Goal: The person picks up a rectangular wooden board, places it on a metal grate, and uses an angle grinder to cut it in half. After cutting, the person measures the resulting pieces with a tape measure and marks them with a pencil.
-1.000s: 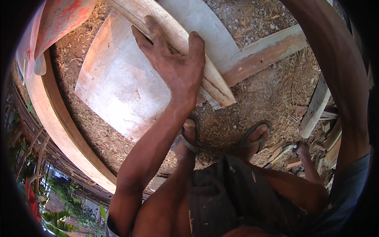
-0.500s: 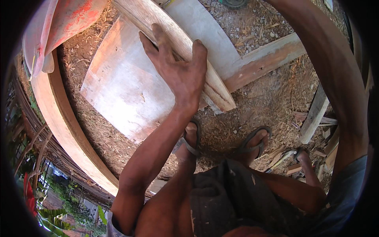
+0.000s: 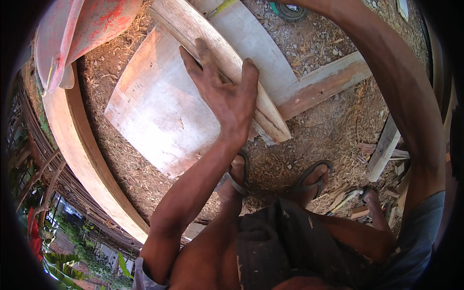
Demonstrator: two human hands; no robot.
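Note:
My left hand (image 3: 224, 94) straddles a long pale wooden beam (image 3: 212, 41), its thumb on the right side and its fingers along the left side. The beam slants from the top of the view toward my feet, and its near end shows dark cracks. Beneath it lies a whitish flat panel (image 3: 154, 108) with worn, brownish edges. My right arm (image 3: 411, 92) reaches up and across the right side, passing out at the top edge. The right hand is out of view, so whatever it holds or touches is hidden.
A curved plank (image 3: 79, 150) bends along the left, under a red-stained pale sheet (image 3: 99, 29). A flat board (image 3: 328, 82) joins the panel's right side. Wood offcuts (image 3: 384, 150) lie at right, near another limb (image 3: 374, 208). A green-rimmed wheel-like object (image 3: 290, 10) sits at the top.
The whole scene sits slightly lower and farther right in the view. My left hand keeps its place on the beam. My right arm stays stretched toward the top.

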